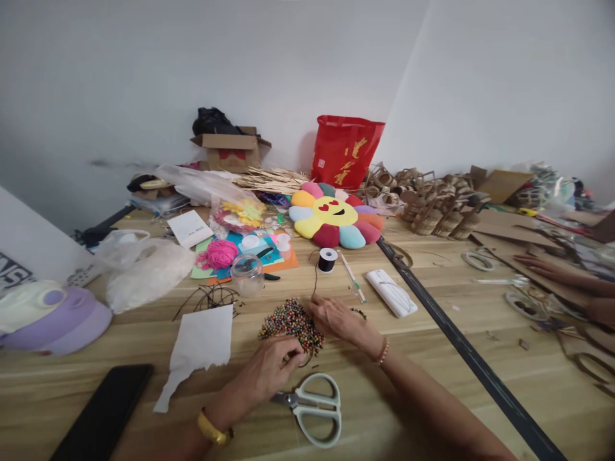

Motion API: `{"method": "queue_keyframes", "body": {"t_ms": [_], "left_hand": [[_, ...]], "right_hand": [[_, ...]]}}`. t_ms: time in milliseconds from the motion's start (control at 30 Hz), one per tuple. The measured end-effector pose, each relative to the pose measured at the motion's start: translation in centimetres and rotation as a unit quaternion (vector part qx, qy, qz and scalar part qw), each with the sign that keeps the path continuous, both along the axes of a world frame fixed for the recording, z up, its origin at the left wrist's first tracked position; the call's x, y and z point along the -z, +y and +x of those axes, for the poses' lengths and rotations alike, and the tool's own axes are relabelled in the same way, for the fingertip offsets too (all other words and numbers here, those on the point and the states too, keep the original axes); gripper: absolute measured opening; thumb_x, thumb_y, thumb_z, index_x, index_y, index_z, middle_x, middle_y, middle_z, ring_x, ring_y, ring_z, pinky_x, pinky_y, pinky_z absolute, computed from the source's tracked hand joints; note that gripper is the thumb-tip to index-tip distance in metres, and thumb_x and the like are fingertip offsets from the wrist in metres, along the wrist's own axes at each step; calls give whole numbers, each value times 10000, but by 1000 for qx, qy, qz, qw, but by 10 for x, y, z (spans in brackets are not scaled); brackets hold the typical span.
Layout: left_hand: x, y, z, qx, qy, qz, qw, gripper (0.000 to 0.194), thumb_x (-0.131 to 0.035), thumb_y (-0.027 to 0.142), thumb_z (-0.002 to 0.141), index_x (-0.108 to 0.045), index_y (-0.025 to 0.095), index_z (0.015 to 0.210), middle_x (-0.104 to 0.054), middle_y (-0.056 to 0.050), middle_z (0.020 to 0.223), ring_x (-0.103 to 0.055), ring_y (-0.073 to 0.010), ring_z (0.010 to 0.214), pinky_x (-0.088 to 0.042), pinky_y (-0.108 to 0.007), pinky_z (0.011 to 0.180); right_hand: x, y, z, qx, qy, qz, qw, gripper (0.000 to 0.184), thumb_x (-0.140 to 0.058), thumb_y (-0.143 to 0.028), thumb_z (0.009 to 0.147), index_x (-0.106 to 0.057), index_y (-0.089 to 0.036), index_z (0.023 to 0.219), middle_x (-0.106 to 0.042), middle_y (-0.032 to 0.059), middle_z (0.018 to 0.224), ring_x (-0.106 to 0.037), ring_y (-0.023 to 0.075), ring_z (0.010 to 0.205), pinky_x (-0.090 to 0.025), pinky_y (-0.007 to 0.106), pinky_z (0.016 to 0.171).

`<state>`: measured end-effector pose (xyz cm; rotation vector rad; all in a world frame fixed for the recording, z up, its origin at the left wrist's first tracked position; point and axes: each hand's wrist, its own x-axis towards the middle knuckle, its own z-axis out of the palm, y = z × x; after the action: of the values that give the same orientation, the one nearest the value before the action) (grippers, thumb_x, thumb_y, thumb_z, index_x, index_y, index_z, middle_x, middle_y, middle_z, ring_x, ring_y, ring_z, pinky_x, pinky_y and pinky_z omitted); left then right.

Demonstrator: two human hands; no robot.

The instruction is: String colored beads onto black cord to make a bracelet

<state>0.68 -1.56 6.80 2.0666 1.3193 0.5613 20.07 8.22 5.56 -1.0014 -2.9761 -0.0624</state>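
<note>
A heap of small multicoloured beads [288, 320] lies on the wooden table between my two hands. My left hand [275, 362] is at the near side of the heap, fingers curled and thumb drawn in; what sits between the fingertips is too small to make out. At the heap's right edge, my right hand [334, 315] is closed on a thin black cord [316, 278]. This cord runs back to a white-ended spool of black cord [327, 260]. White-handled scissors [317, 410] lie just below my left hand, their blades partly hidden by it.
A torn white paper [202, 346] and a black phone [103, 413] lie left. A clear jar [247, 275], pink yarn [221, 254] and a flower cushion [336, 214] stand farther back. Right are a white power strip [391, 292], a black strip [461, 339] and another person's hand [541, 267].
</note>
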Motion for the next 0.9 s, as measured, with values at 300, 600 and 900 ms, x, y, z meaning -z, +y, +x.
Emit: {"method": "queue_keyframes", "body": {"t_ms": [300, 600, 900], "left_hand": [[3, 37, -4, -57, -67, 6, 996, 265, -483, 315, 858, -646, 152, 727, -651, -27, 663, -553, -162, 610, -400, -253, 605], [8, 69, 14, -117, -274, -142, 944, 312, -581, 391, 779, -643, 100, 874, -655, -35, 661, -568, -139, 501, -386, -233, 478], [-4, 67, 19, -110, -319, -185, 923, 327, -619, 455, 719, -521, 151, 652, -490, 55, 499, -405, -69, 413, -276, -192, 423]], "right_hand": [[-1, 13, -2, -60, -59, -1, 996, 176, -423, -43, 935, -574, -132, 944, -602, 94, 955, -604, 172, 754, -419, 272, 596], [-28, 15, 3, 10, 145, -112, 983, 97, -464, -154, 959, -554, -139, 928, -615, 40, 854, -568, 114, 658, -382, 213, 597], [-24, 20, 7, 34, 275, -155, 948, 94, -494, -156, 931, -584, -159, 957, -605, 50, 950, -583, 122, 744, -451, 231, 694]]}}
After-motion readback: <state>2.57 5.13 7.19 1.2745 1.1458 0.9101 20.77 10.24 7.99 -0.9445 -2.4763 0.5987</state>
